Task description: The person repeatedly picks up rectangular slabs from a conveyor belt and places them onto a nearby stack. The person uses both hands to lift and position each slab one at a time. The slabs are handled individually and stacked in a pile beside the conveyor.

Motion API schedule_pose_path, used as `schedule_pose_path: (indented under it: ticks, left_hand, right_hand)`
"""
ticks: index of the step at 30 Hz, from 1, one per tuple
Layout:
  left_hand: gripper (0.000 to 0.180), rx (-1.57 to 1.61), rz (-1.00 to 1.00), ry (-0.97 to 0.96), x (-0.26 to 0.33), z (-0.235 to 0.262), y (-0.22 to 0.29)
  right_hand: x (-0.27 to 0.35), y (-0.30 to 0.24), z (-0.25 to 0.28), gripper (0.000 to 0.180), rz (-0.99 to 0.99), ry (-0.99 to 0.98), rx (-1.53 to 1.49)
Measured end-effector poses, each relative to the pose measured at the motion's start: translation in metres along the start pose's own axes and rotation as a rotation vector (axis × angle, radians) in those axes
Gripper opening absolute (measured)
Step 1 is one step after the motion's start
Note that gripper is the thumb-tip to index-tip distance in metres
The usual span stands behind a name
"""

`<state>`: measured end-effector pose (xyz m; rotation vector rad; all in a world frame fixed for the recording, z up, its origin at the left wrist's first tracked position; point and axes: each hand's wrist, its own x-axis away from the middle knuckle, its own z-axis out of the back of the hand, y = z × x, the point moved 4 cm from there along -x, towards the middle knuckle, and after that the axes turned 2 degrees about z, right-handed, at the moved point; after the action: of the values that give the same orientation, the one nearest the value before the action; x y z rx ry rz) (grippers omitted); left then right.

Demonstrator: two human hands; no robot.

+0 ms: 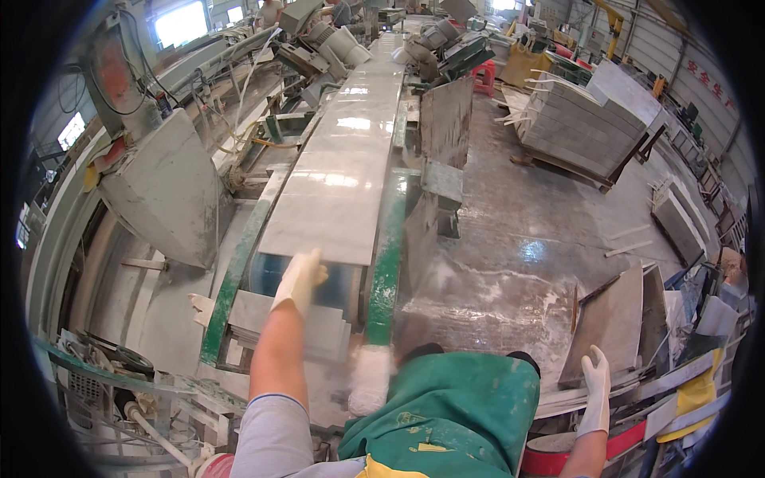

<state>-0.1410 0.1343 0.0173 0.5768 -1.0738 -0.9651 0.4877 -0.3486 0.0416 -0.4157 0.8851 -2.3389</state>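
My left hand, in a pale glove, is over the near edge of a polished pale stone slab on the conveyor. Its fingers look curled; whether they grip the slab's edge is hidden by the hand. Below it shows the blue conveyor belt. Closer to me, several stacked pale slabs lie between the green rails. My right hand, gloved too, hangs out to the right with its fingers apart and nothing in them. Beside it leans a grey-brown slab.
Machine heads flank the conveyor farther away. A big grey metal housing stands at the left. Across the wet floor, a stack of pale slabs rests on a frame. A red curved band is near my right forearm.
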Motion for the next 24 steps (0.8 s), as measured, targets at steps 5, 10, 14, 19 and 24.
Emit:
schedule_pose_path:
  ticks: [5,10,14,19,24]
  left_hand:
    - [0.044,0.232,-0.065,0.111,0.008,-0.014,-0.013]
    - [0.053,0.282,-0.373,0.144,0.054,-0.033,-0.020]
    - [0.048,-0.341,-0.997,0.294,0.113,-0.078,0.013]
    - [0.051,-0.491,-1.280,0.027,0.139,-0.131,0.038]
    - [0.049,-0.597,-1.151,0.043,0.125,-0.146,0.028]
  right_hand:
    - [0.005,0.067,0.052,0.051,0.104,0.266,0.385]
    - [0.040,0.156,0.142,0.046,0.019,0.586,0.807]
    - [0.066,0.217,0.177,0.052,-0.403,0.613,0.901]
    - [0.087,0.234,0.160,0.053,-0.523,0.704,0.496]
    - [0.095,0.222,0.160,0.046,-0.473,0.696,0.641]
